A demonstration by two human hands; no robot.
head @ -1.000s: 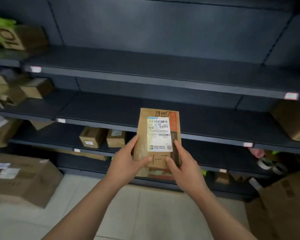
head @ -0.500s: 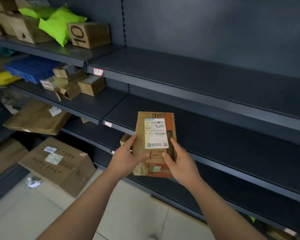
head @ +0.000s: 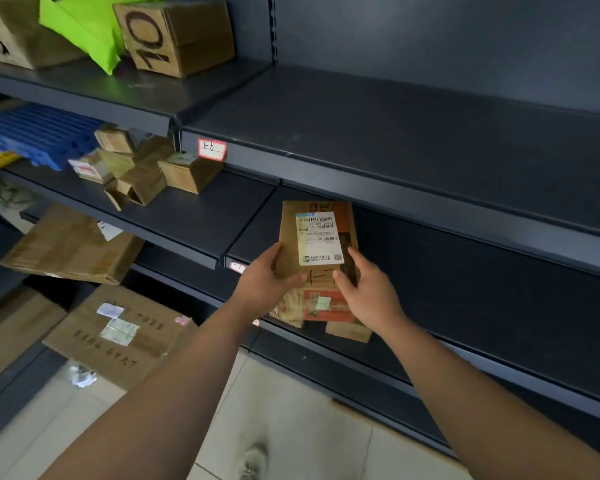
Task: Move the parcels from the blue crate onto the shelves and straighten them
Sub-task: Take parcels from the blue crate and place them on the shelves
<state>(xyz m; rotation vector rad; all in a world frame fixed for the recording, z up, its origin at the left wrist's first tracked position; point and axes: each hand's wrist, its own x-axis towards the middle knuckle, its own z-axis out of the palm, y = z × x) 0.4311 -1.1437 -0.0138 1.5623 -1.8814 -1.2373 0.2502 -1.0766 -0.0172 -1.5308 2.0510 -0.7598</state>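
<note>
I hold a flat brown cardboard parcel (head: 317, 237) with a white shipping label upright in front of the dark shelving. My left hand (head: 262, 284) grips its left edge and my right hand (head: 369, 289) grips its right edge, thumbs on the front face. The parcel hangs just in front of the middle shelf (head: 465, 258), right of the seam between two shelf bays. A blue plastic crate (head: 42, 136) lies on the middle shelf at the far left.
The upper shelf (head: 395, 133) carries a label reading 1-6. At upper left stand a box marked 10 (head: 177, 32) and a green bag (head: 84, 26). Small boxes (head: 142, 168) cluster on the left middle shelf. Large cartons (head: 118, 334) lie on the floor at left.
My view has swung left and closer to the shelves. The parcel stays held in both hands and now sits nearer the middle shelf edge.
</note>
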